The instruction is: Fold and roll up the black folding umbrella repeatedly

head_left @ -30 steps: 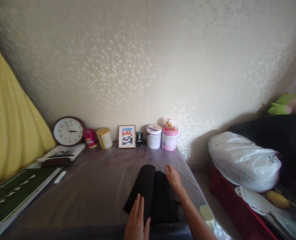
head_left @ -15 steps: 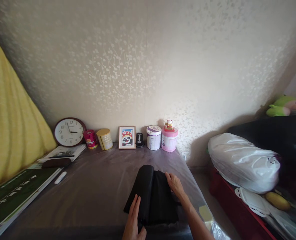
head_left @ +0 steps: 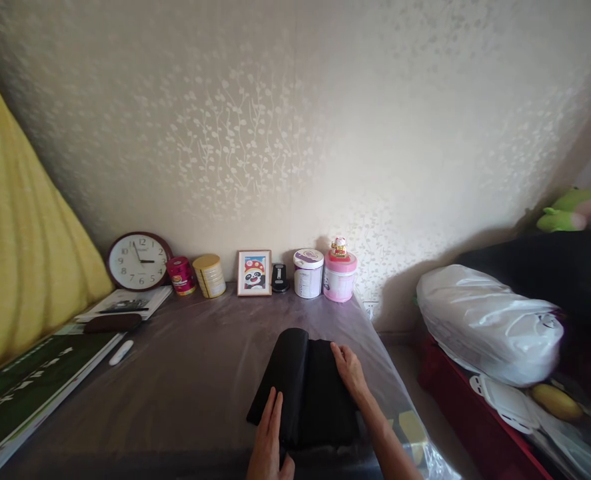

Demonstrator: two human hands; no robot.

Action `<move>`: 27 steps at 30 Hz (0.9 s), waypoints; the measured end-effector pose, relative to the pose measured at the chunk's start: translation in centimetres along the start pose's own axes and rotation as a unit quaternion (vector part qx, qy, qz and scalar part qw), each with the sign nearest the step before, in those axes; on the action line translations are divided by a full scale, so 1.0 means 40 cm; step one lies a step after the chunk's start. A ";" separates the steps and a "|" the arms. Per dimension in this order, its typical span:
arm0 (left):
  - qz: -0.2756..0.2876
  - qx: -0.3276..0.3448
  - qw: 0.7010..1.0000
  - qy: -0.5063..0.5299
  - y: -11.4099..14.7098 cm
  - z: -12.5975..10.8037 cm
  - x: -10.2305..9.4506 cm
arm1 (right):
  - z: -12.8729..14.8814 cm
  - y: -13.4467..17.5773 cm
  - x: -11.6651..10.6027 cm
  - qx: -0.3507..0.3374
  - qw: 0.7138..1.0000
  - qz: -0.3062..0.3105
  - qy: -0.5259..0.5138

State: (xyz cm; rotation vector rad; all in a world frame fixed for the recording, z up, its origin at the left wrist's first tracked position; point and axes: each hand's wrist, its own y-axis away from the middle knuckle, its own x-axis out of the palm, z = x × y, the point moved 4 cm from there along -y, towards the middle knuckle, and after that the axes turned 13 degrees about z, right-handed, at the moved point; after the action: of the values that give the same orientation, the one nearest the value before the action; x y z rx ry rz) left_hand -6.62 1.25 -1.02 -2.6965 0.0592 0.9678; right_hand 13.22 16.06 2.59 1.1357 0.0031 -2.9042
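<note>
A folded black cloth (head_left: 326, 400) lies on the dark table cover near the front, with a thick rolled-looking fold along its left half. My left hand (head_left: 269, 433) rests on the near left part of that fold, fingers stretched out and pressed together, thumb apart at the near edge. On the right side of the cloth lies my right hand (head_left: 349, 370), its fingers laid over the far right edge and pointing away from me. The undersides of both hands are hidden.
Along the wall stand a clock (head_left: 139, 261), a red can (head_left: 181, 276), a yellow-lidded can (head_left: 209, 276), a framed panda picture (head_left: 254, 273) and two round tubs (head_left: 308, 275). A green book (head_left: 35, 380) lies left. Right of the table's edge is a white plastic bag (head_left: 485, 323).
My right hand has shifted slightly and lies flatter on the cloth's right side, which now looks smoother. My left hand stays almost in place.
</note>
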 end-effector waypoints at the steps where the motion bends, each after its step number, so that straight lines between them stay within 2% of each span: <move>1: -0.002 0.002 1.000 -0.005 0.000 -0.002 0.000 | 0.003 0.001 0.003 -0.010 1.000 0.006 -0.019; 7: 0.007 -0.034 0.999 -0.022 0.003 -0.001 0.005 | 0.037 0.008 -0.001 -0.044 0.995 0.002 -0.088; 13: 0.017 -0.053 0.997 -0.051 0.004 0.014 0.020 | 0.112 -0.007 0.001 -0.087 0.994 -0.021 -0.065; 19: 0.026 -0.071 0.994 -0.080 0.000 0.025 0.029 | 0.179 -0.026 0.048 -0.095 0.992 -0.002 -0.082; 27: 0.024 -0.041 0.991 -0.124 0.000 0.049 0.037 | 0.246 -0.040 0.121 -0.090 0.996 0.030 -0.006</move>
State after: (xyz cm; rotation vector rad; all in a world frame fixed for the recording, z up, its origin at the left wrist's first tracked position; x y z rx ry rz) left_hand -6.70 1.85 -3.42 -2.6345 0.0342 1.3394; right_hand 2.95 17.47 6.54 1.0689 0.2213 -2.7919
